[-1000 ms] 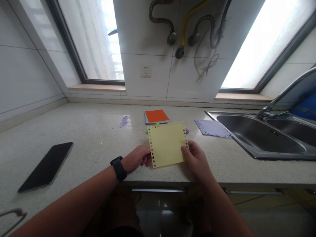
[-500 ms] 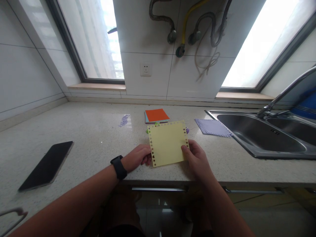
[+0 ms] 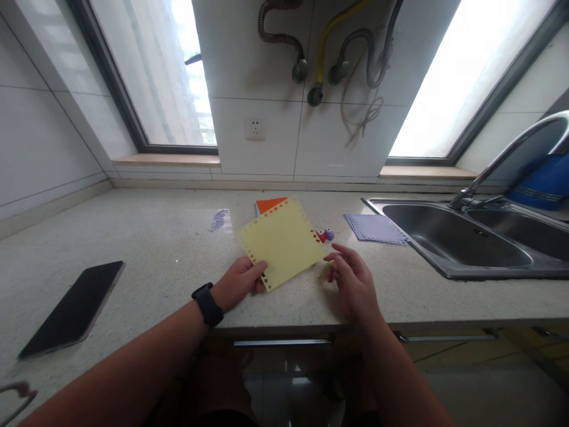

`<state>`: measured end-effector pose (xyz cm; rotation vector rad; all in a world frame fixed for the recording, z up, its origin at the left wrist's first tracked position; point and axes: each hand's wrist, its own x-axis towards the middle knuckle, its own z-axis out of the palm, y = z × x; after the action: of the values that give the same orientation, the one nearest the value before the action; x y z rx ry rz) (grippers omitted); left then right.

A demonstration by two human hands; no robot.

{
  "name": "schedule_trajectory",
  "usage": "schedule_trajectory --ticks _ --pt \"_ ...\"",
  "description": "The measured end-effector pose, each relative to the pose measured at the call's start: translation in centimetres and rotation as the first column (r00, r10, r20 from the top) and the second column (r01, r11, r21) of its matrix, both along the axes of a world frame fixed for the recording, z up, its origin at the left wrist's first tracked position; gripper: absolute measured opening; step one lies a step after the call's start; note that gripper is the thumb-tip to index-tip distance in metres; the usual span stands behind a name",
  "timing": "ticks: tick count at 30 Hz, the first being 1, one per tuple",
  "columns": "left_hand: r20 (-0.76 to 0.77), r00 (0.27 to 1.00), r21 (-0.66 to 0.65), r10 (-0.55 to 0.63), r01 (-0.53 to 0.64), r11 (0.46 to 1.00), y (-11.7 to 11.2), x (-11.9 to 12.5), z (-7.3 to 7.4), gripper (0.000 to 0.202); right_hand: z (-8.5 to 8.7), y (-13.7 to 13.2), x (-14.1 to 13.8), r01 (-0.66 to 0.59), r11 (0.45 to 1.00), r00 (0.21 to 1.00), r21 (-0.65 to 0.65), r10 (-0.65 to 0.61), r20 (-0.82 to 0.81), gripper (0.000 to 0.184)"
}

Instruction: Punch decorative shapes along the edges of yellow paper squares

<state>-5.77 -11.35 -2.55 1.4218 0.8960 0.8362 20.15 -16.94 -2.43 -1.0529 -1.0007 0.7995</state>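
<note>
My left hand (image 3: 239, 283), a black watch on its wrist, pinches the near corner of a pale yellow paper square (image 3: 282, 240) with punched holes along its edges. The sheet is turned like a diamond above the counter. My right hand (image 3: 351, 280) is just right of the sheet, off the paper, fingers loosely curled around a small greenish object (image 3: 325, 270) that I cannot make out clearly. A small red and purple craft punch (image 3: 325, 235) sits past the sheet's right corner. An orange paper stack (image 3: 269, 204) peeks out behind the sheet.
A purple paper square (image 3: 376, 228) lies beside the steel sink (image 3: 462, 246) with its tap (image 3: 502, 160) at right. A black phone (image 3: 71, 308) lies at left. Purple paper bits (image 3: 219, 219) dot the speckled counter (image 3: 155, 249). A blue container (image 3: 544, 184) stands far right.
The yellow sheet has turned counterclockwise into a diamond, held by my left hand alone. My right hand has let go of its right edge and drawn back a little.
</note>
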Motion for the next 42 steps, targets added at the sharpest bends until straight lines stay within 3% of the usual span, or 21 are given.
schedule_trajectory --ticks 7,10,12,14,16,19,24,30,37,42 --pt "0.057 0.965 0.022 0.256 -0.258 0.966 1.6 -1.4 0.7 0.056 1.1 -0.2 2.7 0.237 0.971 0.97 0.04 -0.235 -0.059 0.025" --pt "0.153 0.925 -0.048 0.347 -0.344 0.938 2.5 -2.0 0.7 0.052 2.2 -0.1 4.2 0.271 0.962 0.961 0.044 -0.273 0.039 0.025" --pt "0.214 0.905 -0.084 0.368 -0.358 0.93 2.8 -2.1 0.7 0.049 2.9 -0.2 4.9 0.242 0.97 0.949 0.028 -0.242 0.203 0.023" --pt "0.244 0.895 -0.104 0.373 -0.358 0.928 2.9 -2.1 0.7 0.047 3.4 -0.4 5.4 0.184 0.983 0.883 -0.014 -0.159 0.442 0.021" --pt "0.253 0.894 -0.113 0.37 -0.352 0.929 2.8 -2.0 0.7 0.046 3.5 -0.5 5.6 0.123 0.991 0.747 -0.049 -0.06 0.662 0.019" --pt "0.275 0.885 -0.129 0.376 -0.353 0.927 2.8 -2.0 0.7 0.044 3.1 -0.4 5.5 0.057 0.996 0.578 -0.075 0.029 0.815 0.016" --pt "0.332 0.857 -0.158 0.394 -0.361 0.919 3.2 -2.3 0.5 0.04 2.4 0.0 5.1 0.053 0.977 0.523 -0.205 0.148 0.839 0.017" --pt "0.334 0.859 -0.161 0.389 -0.355 0.921 3.3 -2.3 0.4 0.039 1.7 1.7 4.7 0.042 0.985 0.484 -0.17 0.129 0.865 0.015" --pt "0.323 0.866 -0.151 0.382 -0.351 0.924 3.3 -2.2 0.3 0.04 1.8 4.7 3.9 0.15 0.982 0.217 -0.116 0.081 0.973 0.023" --pt "0.309 0.872 -0.141 0.379 -0.352 0.925 3.2 -2.1 0.3 0.042 2.1 6.1 3.6 0.078 0.995 0.101 -0.066 0.058 0.993 0.032"
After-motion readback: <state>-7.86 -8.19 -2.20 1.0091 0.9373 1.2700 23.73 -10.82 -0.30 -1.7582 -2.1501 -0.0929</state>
